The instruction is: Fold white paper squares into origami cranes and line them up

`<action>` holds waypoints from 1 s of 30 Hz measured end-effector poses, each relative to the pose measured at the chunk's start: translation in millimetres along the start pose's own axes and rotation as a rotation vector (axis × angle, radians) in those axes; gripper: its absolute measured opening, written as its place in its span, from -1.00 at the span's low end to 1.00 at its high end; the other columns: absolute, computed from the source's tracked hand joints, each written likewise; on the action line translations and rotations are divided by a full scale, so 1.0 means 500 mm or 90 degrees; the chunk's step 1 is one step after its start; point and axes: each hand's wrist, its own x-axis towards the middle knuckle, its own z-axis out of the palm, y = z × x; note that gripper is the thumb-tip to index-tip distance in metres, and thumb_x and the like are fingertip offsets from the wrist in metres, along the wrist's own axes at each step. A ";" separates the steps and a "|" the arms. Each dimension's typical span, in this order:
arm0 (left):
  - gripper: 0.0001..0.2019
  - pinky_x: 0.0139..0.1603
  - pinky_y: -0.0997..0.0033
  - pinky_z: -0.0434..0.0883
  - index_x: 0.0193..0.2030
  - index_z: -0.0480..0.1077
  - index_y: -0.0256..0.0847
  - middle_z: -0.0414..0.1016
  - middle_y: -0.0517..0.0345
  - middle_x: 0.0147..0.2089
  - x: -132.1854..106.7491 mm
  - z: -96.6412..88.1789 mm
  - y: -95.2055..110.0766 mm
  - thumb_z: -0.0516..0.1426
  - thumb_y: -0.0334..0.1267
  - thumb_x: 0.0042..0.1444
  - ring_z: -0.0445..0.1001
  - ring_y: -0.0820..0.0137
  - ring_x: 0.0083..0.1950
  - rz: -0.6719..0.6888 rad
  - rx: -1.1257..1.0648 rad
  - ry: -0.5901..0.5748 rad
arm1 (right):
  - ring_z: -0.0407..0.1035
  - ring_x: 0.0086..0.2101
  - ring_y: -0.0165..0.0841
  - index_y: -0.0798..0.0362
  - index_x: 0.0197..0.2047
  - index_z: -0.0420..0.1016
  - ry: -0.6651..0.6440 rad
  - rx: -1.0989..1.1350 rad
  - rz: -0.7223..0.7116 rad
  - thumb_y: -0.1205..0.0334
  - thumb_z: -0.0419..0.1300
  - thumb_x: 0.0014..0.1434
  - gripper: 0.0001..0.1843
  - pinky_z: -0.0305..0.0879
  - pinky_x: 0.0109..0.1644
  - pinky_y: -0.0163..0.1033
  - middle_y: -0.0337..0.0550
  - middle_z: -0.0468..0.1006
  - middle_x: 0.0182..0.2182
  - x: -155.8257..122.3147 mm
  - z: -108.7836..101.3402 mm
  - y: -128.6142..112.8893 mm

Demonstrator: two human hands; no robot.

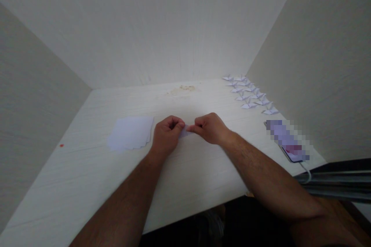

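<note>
My left hand (166,135) and my right hand (210,127) meet at the middle of the white table (87,170). Both have their fingers curled in a pinch on a small folded piece of pale paper (184,132) that lies low over the tabletop between them. Only a sliver of the paper shows between the fingertips. A stack of pale square paper sheets (130,132) lies flat just left of my left hand.
Several small folded paper figures (249,92) sit in rows at the back right by the wall. A phone (286,141) with a cable lies near the table's right edge. White walls close in on three sides. A faint stain (184,89) marks the back.
</note>
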 end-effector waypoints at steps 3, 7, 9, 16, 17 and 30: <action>-0.88 -0.43 0.50 0.24 -0.47 0.45 -0.24 0.44 0.25 -0.52 -0.001 -0.001 0.007 0.21 -0.23 -0.03 0.30 0.51 -0.48 -0.023 -0.019 0.002 | -0.06 -0.58 -0.51 0.08 -0.68 0.28 -0.005 -0.034 -0.013 -0.14 0.19 0.21 -0.41 -0.17 -0.44 -0.26 -0.34 0.13 -0.71 -0.001 -0.004 0.000; -0.85 -0.53 0.53 0.17 -0.48 0.45 -0.24 0.36 0.29 -0.58 -0.001 -0.005 0.013 0.23 -0.21 -0.04 0.20 0.55 -0.57 -0.057 -0.056 0.023 | -0.06 -0.59 -0.52 0.09 -0.69 0.22 0.033 0.037 0.005 -0.16 0.13 0.23 -0.39 -0.17 -0.46 -0.27 -0.35 0.10 -0.71 -0.003 -0.009 0.002; -0.84 -0.56 0.54 0.14 -0.48 0.45 -0.24 0.33 0.31 -0.61 -0.001 -0.009 0.013 0.24 -0.20 -0.04 0.16 0.56 -0.59 -0.065 -0.069 0.034 | 0.00 -0.59 -0.53 0.09 -0.64 0.29 0.057 0.120 0.024 -0.16 0.15 0.20 -0.44 -0.13 -0.48 -0.30 -0.35 0.16 -0.69 -0.005 -0.011 0.003; -0.86 -0.53 0.53 0.21 -0.49 0.47 -0.25 0.43 0.25 -0.56 0.005 -0.005 0.002 0.29 -0.22 -0.10 0.27 0.53 -0.55 -0.039 -0.098 0.063 | 0.11 -0.59 -0.53 0.11 -0.55 0.45 0.038 0.236 0.013 0.08 0.17 0.18 -0.65 -0.02 -0.50 -0.35 -0.33 0.30 -0.67 -0.008 -0.001 -0.002; -0.86 -0.51 0.53 0.23 -0.49 0.47 -0.25 0.44 0.25 -0.56 0.007 -0.003 -0.001 0.29 -0.23 -0.10 0.28 0.53 -0.54 -0.035 -0.112 0.069 | 0.11 -0.59 -0.53 0.10 -0.56 0.45 0.054 0.237 0.020 0.10 0.18 0.17 -0.65 -0.02 -0.50 -0.35 -0.32 0.31 -0.68 -0.007 0.002 -0.002; -0.81 -0.60 0.55 0.18 -0.43 0.39 -0.21 0.36 0.31 -0.64 0.009 0.012 -0.001 0.32 -0.29 -0.17 0.27 0.55 -0.63 -0.078 -0.337 0.002 | 0.18 -0.64 -0.53 0.07 -0.43 0.46 0.132 0.633 0.082 -0.08 0.37 -0.03 -0.62 0.07 -0.59 -0.37 -0.34 0.39 -0.64 0.014 0.009 0.011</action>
